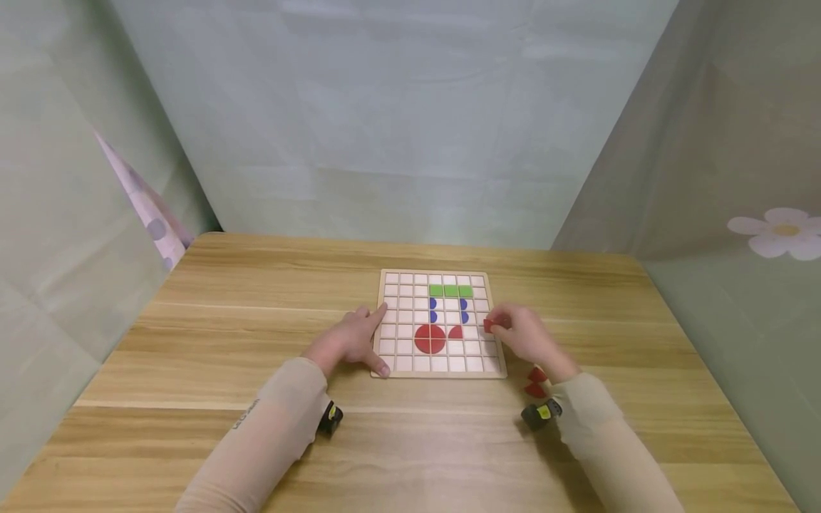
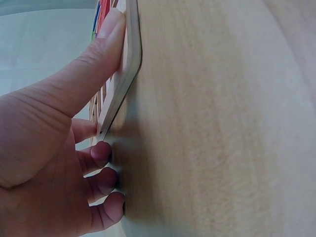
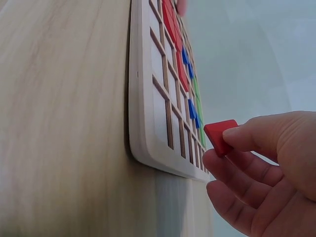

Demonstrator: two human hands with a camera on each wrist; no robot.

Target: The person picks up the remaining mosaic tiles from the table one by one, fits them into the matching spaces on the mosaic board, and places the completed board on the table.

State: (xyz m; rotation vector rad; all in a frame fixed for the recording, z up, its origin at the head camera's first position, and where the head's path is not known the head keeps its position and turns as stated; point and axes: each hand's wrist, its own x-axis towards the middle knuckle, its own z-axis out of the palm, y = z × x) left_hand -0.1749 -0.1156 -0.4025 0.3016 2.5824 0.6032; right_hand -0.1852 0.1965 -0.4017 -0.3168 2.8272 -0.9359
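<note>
1. Left hand [image 1: 351, 338]: placed at the near left corner of a gridded board [image 1: 405, 318], which lies flat on the wooden table [image 1: 288, 278]; the grasp is relaxed and the digits are spread, with the thumb laid on the rim at the corner and the index finger reaching farther up the left edge

2. Left hand, seen from its own wrist: thumb extended along the board's rim, the remaining fingers gently bent beneath it, their tips close to the tabletop

3. Left forearm: slanting inward from the lower left in a pale sleeve [image 1: 256, 442], with a black device [image 1: 330, 419] at the wrist

4. Right hand [image 1: 527, 333]: pinching a small red piece [image 3: 217, 134] between thumb and fingertips, at the board's right edge; the lower fingers are loosely curled, away from the piece

5. Right forearm: slanting inward from the lower right, with two red wedges [image 1: 535, 390] on the table just beside the wrist

6. Board contents: a row of green squares [image 1: 451, 291], two columns of blue half-discs [image 1: 465, 304], a red circle [image 1: 423, 333] and, to its right, a red quarter-disc [image 1: 456, 333]
</note>
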